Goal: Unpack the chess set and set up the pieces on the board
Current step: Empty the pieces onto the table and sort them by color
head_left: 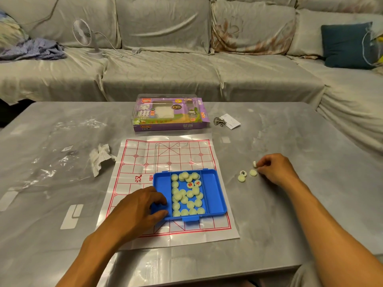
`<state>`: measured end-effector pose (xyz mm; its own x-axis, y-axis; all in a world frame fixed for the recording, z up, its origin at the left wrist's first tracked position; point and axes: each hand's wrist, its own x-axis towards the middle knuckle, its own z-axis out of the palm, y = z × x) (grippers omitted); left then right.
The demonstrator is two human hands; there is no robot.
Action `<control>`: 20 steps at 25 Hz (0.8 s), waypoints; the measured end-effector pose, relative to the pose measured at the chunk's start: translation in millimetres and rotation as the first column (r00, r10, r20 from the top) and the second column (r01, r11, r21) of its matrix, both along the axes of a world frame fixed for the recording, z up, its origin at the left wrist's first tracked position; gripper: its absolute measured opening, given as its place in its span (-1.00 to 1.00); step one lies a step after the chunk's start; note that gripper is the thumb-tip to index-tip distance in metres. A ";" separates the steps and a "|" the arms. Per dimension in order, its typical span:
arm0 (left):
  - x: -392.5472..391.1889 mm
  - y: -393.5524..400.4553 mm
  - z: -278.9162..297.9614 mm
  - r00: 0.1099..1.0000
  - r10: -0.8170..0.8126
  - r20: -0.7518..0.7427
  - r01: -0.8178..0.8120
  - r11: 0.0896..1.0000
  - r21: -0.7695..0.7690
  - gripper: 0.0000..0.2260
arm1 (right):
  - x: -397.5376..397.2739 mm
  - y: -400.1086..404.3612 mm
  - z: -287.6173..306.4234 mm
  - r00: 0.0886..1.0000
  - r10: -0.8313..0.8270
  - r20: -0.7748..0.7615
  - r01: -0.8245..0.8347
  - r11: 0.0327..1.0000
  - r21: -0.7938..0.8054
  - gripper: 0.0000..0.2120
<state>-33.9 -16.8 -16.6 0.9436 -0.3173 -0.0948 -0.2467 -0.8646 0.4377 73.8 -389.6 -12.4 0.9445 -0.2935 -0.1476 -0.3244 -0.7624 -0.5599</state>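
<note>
Left hand [143, 206] gripped the blue tray's [215, 195] left wall, fingers curled over the rim — tray sat on the paper board [141, 160], pieces [187, 195] piled in its middle compartment. Right hand [273, 168] pinched one piece [254, 164] on edge, right of the board, three loose pieces [246, 175] just left of it — so right hand was nearer those.

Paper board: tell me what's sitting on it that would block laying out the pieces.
The blue tray of pieces lies across the near middle of the paper board, held by the left hand. A clear lid rests on the far half. Both cover squares.
</note>
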 end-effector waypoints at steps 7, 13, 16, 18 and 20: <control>0.2 0.8 -1.2 1.000 0.006 -0.004 -0.006 1.000 -0.002 -0.72 | -1.0 9.2 3.3 0.990 0.118 0.071 -0.114 0.992 -0.052 -0.84; -0.4 0.4 -0.6 1.000 0.011 -0.005 -0.011 1.000 -0.017 -0.72 | -15.1 42.2 30.6 0.891 0.404 -0.205 -0.423 0.905 -0.054 -0.78; -1.0 -0.1 0.5 1.000 0.008 -0.007 -0.008 1.000 -0.014 -0.72 | -16.7 51.4 26.4 0.866 0.415 -0.279 -0.462 0.877 -0.130 -0.81; -1.9 -0.2 1.3 1.000 0.005 -0.010 -0.005 1.000 -0.016 -0.72 | -15.6 49.4 25.5 0.884 0.385 -0.265 -0.428 0.894 -0.128 -0.83; -2.1 -0.4 1.6 1.000 0.004 -0.010 -0.004 1.000 -0.020 -0.72 | -14.4 44.7 25.3 0.904 0.334 -0.266 -0.374 0.920 -0.117 -0.81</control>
